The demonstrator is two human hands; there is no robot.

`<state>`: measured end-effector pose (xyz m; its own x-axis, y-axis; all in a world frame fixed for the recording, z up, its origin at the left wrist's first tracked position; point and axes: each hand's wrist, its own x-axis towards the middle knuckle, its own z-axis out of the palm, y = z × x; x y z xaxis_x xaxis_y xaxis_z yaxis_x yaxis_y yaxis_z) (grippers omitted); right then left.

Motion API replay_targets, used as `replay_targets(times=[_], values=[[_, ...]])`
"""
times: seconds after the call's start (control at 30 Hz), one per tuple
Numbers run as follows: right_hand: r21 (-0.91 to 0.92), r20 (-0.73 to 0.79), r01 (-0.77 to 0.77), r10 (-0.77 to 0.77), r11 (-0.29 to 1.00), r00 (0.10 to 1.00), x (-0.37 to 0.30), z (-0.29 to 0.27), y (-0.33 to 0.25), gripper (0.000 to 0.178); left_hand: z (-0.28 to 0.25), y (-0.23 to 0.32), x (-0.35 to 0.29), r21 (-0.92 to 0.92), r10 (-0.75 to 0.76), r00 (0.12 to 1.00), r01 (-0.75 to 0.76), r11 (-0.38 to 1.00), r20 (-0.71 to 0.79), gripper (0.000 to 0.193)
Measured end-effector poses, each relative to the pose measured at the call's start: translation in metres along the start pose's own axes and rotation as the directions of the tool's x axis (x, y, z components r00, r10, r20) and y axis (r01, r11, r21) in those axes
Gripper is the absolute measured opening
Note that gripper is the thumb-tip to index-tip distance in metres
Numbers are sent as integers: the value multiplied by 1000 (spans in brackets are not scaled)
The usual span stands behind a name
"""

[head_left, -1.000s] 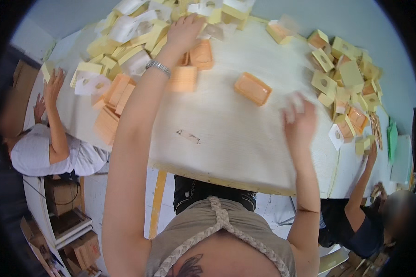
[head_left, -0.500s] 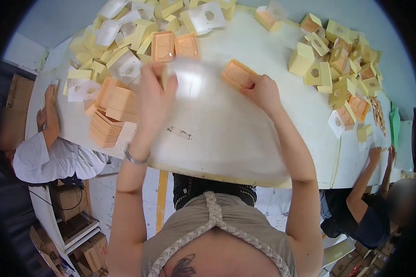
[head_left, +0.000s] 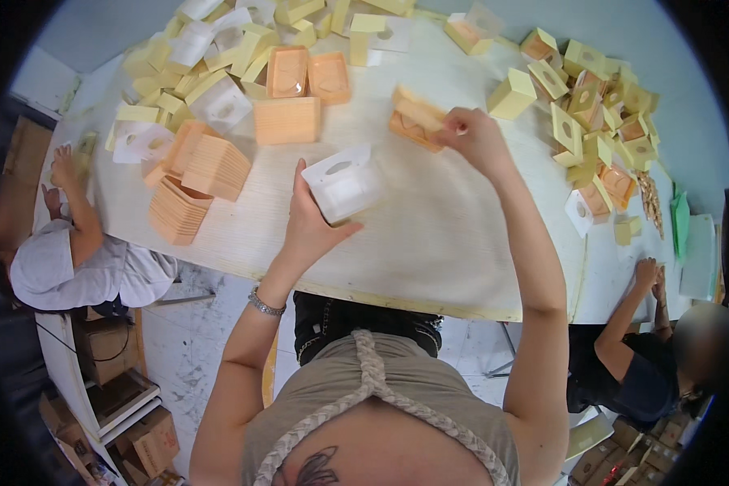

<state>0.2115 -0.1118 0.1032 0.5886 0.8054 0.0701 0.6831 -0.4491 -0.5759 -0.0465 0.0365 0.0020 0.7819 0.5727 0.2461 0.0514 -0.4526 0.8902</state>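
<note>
I see left hand (head_left: 305, 224) grasping white box (head_left: 348, 188), right hand (head_left: 475, 139) pinching orange tray (head_left: 419, 107), one o'clock; corner grip could slip.

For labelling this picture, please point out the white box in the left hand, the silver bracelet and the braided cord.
White box (head_left: 344, 191): head view, its white side.
Silver bracelet (head_left: 265, 304): head view, its band.
Braided cord (head_left: 369, 360): head view, its upper single length.

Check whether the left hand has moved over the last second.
Yes: judged against the table's near edge, the left hand has come back toward it, away from the far pile of yellow boxes.
</note>
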Motion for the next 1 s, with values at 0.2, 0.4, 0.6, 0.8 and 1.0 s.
replay_targets(times=[0.2, 0.4, 0.6, 0.8, 1.0], values=[[660, 475, -448, 128, 603, 871, -62, -5, 31, 41, -7, -6, 11, -79, -27, 1000, 28, 996, 12, 121], [-244, 43, 19, -9, 970, 999, -106, 30, 33, 61, -8, -12, 7, 68, -12, 1000, 10, 998, 29, 119], [-509, -134, 112, -207, 853, 969, -120, 62, 36, 68, -10, -9, 9, 41, 6, 999, -8, 999, 49, 117], [-418, -153, -96, 34, 903, 988, -115, 52, 3, 47, -13, -4, 10, 69, 5, 998, -10, 998, 68, 116], [-404, 160, 609, -603, 682, 782, -92, 19, -78, 42, -11, -1, 12, 184, -6, 986, -26, 983, 167, 119]])
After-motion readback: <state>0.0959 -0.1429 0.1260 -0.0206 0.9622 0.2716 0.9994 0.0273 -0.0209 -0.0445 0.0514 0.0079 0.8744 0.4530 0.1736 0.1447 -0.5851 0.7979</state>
